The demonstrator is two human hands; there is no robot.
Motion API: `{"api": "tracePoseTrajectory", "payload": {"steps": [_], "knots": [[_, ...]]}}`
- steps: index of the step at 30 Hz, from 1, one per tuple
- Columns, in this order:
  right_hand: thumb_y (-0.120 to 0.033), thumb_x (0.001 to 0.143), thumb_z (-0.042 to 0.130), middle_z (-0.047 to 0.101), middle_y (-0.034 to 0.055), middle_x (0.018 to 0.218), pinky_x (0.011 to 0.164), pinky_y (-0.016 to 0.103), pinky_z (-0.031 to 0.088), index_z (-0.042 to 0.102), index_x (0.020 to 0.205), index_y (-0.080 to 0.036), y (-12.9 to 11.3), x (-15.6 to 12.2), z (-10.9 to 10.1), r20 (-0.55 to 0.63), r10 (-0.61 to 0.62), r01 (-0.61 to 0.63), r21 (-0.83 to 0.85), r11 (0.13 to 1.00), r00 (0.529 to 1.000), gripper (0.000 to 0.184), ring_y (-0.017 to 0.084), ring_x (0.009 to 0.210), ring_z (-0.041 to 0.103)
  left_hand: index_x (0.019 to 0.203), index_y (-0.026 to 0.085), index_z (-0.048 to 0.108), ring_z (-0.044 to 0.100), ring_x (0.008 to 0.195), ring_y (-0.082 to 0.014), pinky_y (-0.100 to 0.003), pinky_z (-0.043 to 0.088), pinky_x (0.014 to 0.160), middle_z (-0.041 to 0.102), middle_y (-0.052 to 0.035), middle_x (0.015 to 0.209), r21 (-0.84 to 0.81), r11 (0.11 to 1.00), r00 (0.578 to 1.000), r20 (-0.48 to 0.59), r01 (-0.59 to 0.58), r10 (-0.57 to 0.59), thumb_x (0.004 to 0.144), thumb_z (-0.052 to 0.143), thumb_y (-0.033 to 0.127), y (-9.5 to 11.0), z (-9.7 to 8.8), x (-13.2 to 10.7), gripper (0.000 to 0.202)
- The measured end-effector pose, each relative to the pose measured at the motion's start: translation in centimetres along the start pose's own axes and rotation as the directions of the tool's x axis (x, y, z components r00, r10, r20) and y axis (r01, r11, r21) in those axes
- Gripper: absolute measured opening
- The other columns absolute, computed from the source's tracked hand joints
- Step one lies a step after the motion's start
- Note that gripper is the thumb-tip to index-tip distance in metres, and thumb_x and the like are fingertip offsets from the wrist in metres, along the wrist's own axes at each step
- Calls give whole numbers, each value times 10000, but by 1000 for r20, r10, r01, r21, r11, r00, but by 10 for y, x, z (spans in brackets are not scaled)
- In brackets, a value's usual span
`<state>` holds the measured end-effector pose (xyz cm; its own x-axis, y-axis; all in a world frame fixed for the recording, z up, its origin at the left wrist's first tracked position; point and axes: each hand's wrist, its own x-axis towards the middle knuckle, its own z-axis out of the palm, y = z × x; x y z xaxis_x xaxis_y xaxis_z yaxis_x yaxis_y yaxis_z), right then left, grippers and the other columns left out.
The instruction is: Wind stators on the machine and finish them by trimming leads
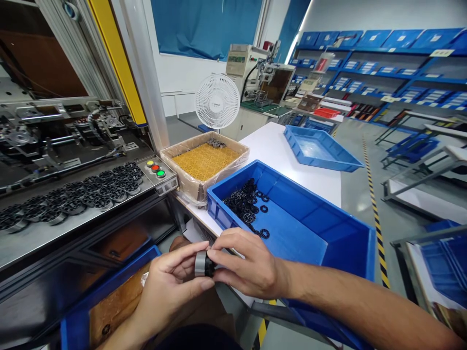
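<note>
Between my two hands is a short grey metal ring [200,263] with a black toothed plastic piece [209,266] at its right side. My left hand [170,279] grips the ring between thumb and fingers. The fingertips of my right hand [251,262] close on the black piece, pressed up against the ring. Just beyond my right hand, a deep blue bin [292,192] contains a pile of loose black toothed plastic rings [242,199]. Several grey-and-black ring parts [104,200] stand in rows on the machine's metal ledge at left.
A plastic-lined carton [204,187] with a yellow layer stands behind the bin, near a white fan [218,102]. Coloured push buttons [155,168] sit at the ledge's end. A shallow blue tray [323,150] lies on the white table [268,138]. Another blue bin [75,323] is low at left.
</note>
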<state>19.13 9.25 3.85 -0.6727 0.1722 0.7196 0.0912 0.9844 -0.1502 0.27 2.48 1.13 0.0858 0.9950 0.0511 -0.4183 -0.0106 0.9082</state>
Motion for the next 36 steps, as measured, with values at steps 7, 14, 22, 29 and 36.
{"api": "tracePoseTrajectory", "payload": {"steps": [7, 14, 22, 29, 36], "knots": [[-397, 919, 601, 711, 92, 944, 755, 285, 552, 675, 1000, -96, 7, -1, 10, 45, -79, 82, -71, 994, 996, 321, 168, 845, 643, 1139, 318, 728, 733, 996, -263, -268, 605, 845, 758, -13, 1138, 314, 944, 994, -76, 103, -83, 692, 824, 247, -14, -13, -13, 464], [-347, 957, 563, 632, 118, 1203, 952, 403, 506, 619, 1170, -144, 116, -32, -39, 203, 916, -757, -516, 401, 346, 300, 222, 1106, 608, 1218, 247, 682, 738, 960, -266, -285, 599, 845, 720, -84, 1217, 343, 912, 967, -189, 227, -169, 776, 731, 421, -24, -48, 1, 478], [-329, 934, 604, 615, 91, 1202, 857, 410, 555, 584, 1205, -157, 153, -91, -42, 174, 983, -728, -681, 76, -61, 321, 216, 1026, 636, 1082, 280, 748, 691, 941, -180, -178, 558, 779, 693, -46, 1065, 685, 714, 981, 6, -145, 193, 729, 783, 272, -11, -41, 7, 355], [-279, 940, 591, 645, 109, 1133, 877, 399, 540, 624, 1126, -122, 146, -39, -41, 133, 976, -746, -629, 216, 170, 246, 213, 1005, 643, 1143, 281, 705, 630, 1179, -211, -260, 497, 993, 695, -70, 1253, 496, 864, 991, -45, -88, 127, 817, 715, 252, 5, -36, -1, 327], [-285, 876, 670, 664, 51, 788, 685, 269, 506, 640, 829, -152, 17, 7, -4, 109, 380, -368, -114, 923, 919, 144, 148, 741, 612, 1115, 255, 722, 729, 877, -138, -186, 572, 799, 754, -59, 1140, 95, 995, 998, -54, -2, 7, 711, 808, 129, -3, -23, 4, 432]]}}
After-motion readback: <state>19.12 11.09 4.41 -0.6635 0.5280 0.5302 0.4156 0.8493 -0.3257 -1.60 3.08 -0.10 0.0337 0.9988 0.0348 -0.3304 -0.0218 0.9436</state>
